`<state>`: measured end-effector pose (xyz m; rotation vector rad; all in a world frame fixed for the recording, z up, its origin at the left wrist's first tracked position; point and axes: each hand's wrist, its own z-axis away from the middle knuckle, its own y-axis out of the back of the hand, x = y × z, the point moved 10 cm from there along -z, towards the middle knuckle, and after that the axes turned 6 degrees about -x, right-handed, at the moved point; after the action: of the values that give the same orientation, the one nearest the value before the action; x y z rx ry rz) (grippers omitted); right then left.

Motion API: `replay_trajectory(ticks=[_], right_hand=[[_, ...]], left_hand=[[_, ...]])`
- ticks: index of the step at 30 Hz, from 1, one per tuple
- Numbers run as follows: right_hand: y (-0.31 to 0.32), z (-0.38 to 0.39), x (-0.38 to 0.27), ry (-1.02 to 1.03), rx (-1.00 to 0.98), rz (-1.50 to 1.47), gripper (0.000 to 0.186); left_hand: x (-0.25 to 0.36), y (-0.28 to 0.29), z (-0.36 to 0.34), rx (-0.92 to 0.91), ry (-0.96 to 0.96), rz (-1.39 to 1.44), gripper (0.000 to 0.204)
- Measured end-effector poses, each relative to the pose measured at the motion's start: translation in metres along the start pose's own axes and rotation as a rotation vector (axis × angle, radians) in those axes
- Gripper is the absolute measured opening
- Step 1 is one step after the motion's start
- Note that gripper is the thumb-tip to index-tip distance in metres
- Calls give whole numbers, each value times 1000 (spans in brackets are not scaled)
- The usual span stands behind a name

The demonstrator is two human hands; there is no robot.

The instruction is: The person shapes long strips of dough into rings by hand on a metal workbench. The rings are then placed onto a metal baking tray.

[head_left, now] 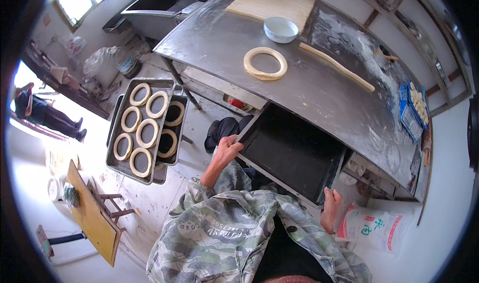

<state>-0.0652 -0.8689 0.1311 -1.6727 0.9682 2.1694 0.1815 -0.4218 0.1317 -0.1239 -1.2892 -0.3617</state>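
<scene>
The dark tray [294,145] is gripped ahead of left hand [227,149] and right hand [331,210], its long side stretched between them.

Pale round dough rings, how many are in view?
9 pale round dough rings: one on the grey metal table, six in the upper rectangular metal tray, two in the lower metal tray. More may be hidden there.

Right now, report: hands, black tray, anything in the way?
Left hand gripping black tray, near left corner. Right hand at near right corner. Tray empty. Table close at its far side, contact unclear.
</scene>
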Motion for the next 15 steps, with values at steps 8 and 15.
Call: replay_trajectory(ticks=[8, 15], right_hand=[[-114, -23, -79, 50, -414, -45, 24], [-222, -19, -98, 53, -723, -41, 19]], left_hand=[[-27, 99, 69, 271, -37, 102, 24], [-27, 169, 163, 523, -75, 169, 16]])
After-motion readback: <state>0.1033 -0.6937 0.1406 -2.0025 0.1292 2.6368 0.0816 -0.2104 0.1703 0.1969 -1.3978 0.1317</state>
